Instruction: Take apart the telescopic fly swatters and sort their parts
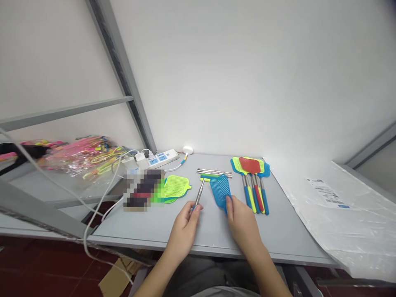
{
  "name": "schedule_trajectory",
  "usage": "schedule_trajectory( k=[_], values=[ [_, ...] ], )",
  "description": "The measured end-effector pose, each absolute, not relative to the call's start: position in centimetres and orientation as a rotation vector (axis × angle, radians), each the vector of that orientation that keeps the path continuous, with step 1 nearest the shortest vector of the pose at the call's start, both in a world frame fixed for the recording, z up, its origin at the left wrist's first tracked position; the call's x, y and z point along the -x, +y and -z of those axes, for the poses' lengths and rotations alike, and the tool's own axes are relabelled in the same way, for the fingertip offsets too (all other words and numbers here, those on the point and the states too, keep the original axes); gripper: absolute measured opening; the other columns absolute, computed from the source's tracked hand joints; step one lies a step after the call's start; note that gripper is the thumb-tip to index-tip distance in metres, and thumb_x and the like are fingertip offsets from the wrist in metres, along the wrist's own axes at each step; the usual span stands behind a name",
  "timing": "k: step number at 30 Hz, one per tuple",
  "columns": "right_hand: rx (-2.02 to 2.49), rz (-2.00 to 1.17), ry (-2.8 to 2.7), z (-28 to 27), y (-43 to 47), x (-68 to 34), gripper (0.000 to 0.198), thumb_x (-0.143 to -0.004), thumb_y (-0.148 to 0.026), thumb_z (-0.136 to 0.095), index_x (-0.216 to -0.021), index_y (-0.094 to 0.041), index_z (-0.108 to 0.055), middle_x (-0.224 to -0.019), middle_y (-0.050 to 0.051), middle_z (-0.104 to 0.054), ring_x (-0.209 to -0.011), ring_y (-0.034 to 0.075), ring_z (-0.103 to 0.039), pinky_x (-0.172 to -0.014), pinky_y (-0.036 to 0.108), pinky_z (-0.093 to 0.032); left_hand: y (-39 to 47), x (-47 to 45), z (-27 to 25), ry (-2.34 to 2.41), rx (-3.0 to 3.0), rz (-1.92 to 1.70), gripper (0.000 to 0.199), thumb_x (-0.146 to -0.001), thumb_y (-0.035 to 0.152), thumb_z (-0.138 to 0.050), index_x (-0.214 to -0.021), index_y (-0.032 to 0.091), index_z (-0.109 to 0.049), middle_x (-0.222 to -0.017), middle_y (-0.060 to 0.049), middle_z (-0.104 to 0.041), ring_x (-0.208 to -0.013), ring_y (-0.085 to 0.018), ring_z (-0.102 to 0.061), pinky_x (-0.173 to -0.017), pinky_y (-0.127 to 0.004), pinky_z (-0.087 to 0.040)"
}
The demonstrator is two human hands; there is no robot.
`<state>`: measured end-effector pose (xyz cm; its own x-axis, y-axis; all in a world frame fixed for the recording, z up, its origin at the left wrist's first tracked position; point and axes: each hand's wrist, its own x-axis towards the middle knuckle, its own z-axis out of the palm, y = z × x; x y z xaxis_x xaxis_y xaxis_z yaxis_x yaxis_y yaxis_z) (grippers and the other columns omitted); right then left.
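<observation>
The left hand (pixel 184 226) gripped a metal rod (pixel 200 192), its lower end concealed; the right hand (pixel 243 220) pinched a blue flyswatter head (pixel 220 190), its near end partly hidden.

No text can be read. The white plastic sheet (pixel 355 235) on the right side of the surface (pixel 213 231) bears a printed block (pixel 328 193) of dark lines with a small blue patch at its lower right, too small to make out. On the left, pixelation hides any lettering on a dark object (pixel 144 192).
</observation>
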<state>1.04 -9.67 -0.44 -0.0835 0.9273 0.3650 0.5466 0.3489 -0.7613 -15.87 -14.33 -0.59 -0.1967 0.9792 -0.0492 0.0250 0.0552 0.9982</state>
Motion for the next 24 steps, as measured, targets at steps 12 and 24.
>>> schedule_trajectory(
  k=[12, 24],
  values=[
    [0.844, -1.324, -0.494, 1.3, -10.3, -4.8, 0.030, -0.074, -0.038, -0.079, -0.081, -0.019, -0.058, -0.066, -0.003, -0.060, -0.061, 0.013, -0.062, -0.052, 0.023, -0.047, -13.8, 14.3, 0.6, 1.582, -2.007, -0.716, 0.024, -0.097, 0.042, -0.044, -0.101, 0.028, -0.063, -0.081, -0.001, -0.069, -0.075, -0.021, -0.064, -0.066, -0.027, -0.040],
    [0.830, -1.469, -0.697, 1.0, -11.7, -5.2, 0.033, -0.086, -0.041, -0.059, -0.065, -0.015, -0.058, -0.054, 0.000, -0.058, -0.045, 0.013, -0.053, -0.046, 0.026, -0.045, -13.9, 14.9, 1.6, 1.522, -2.200, -0.836, 0.023, -0.092, 0.035, -0.055, -0.110, 0.030, -0.069, -0.099, -0.004, -0.076, -0.081, -0.023, -0.070, -0.072, -0.028, -0.048]
  ],
)
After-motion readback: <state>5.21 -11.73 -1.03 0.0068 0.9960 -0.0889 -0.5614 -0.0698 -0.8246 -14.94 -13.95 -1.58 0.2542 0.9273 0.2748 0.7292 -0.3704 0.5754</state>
